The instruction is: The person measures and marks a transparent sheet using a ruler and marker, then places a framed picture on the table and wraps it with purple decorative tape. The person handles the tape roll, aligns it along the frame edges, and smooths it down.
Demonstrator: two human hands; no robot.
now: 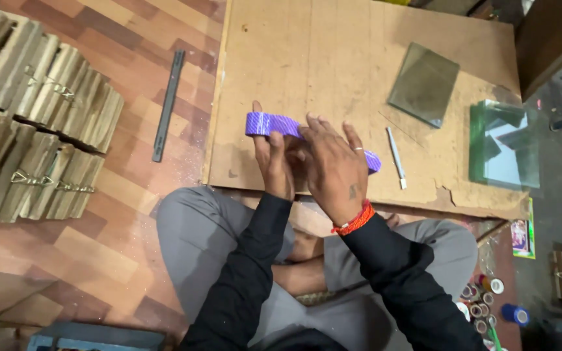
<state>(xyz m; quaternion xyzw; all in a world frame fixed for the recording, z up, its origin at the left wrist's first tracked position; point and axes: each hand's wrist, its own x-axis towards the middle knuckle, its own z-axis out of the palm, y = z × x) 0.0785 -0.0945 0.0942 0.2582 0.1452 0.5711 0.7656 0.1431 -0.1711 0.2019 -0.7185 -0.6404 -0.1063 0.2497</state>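
The left hand and right hand pinched a long purple strip from both sides, holding it edge-up over the brown board on the floor. It looked light and fairly stiff, best gripped along its flat faces. Near it lay a small metal tool, a glass pane and a stack of glass, fragile and close to the right.

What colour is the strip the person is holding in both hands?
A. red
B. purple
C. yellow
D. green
B: the strip pressed between the left hand and right hand is purple, lying over the brown board.
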